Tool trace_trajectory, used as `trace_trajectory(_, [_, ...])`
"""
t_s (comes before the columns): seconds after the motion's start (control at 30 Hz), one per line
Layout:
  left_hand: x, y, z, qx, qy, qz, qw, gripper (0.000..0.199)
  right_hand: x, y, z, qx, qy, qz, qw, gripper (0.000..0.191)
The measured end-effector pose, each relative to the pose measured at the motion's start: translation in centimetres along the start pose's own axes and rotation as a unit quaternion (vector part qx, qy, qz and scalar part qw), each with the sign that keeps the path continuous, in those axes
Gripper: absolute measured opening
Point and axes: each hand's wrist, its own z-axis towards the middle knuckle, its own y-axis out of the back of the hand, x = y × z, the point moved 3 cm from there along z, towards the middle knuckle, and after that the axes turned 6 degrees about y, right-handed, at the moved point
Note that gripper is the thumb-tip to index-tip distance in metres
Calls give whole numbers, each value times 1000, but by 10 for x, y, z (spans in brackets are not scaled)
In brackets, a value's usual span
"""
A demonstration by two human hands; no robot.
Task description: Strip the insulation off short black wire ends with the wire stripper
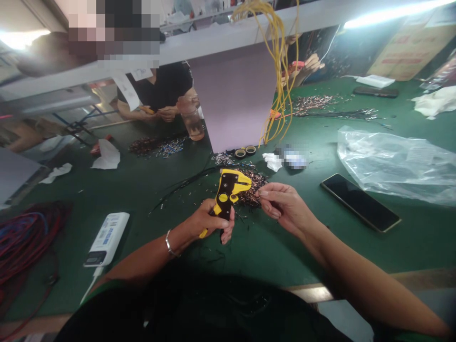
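My left hand [210, 217] is wrapped round the handles of a yellow and black wire stripper [225, 186], whose jaws point right. Close to those jaws, my right hand [283, 202] has its thumb and forefinger pinched together. Whatever lies between these fingertips is too small to make out. Beneath and behind the tool is a heap of short wires with coppery ends [259, 180]. Long black wires [185, 181] stretch from near the heap toward the left across the green table [153, 256].
A phone [359, 202] and a clear plastic bag [395, 164] lie to the right. A white power bank [109, 237] and coiled red cables [32, 242] are left. Yellow wires [281, 90] hang beside a purple-grey panel [237, 95]. Across the table, a co-worker's hands [167, 113] are near a bottle [192, 118].
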Motion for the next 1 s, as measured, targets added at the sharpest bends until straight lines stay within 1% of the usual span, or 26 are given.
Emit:
trace_trajectory(0.1, [0,-2,-1,-4,0,4,1000,20,0,0,1,2,-3,1,1000,8])
trace_trajectory(0.23, [0,0,-1,-46,-11,-6,999,15,-1,1,1,6,-6,-2,1000,8])
trace_trajectory(0.3, [0,1,-1,-56,-12,-17,998,15,-2,1,2,4,-6,-3,1000,8])
trace_trajectory(0.43, [-3,0,0,-33,-8,-7,999,16,-2,2,2,5,3,2,1000,8])
trace_trajectory(0.5, [-7,0,0,-20,-38,-13,999,20,-1,2,2,1,5,3,1000,8])
trace_trajectory(0.53, [-8,0,1,-11,-38,-16,999,21,0,2,2,-4,5,1,1000,7])
trace_trajectory(0.6, [-10,4,1,-9,-54,-27,998,22,1,2,1,-12,4,-1,1000,6])
trace_trajectory(0.8, [-14,23,4,-55,-103,-22,993,26,0,2,1,-29,10,-13,999,5])
trace_trajectory(1.0, [-19,28,7,-117,-147,9,982,29,-11,-1,0,-27,2,-92,995,11])
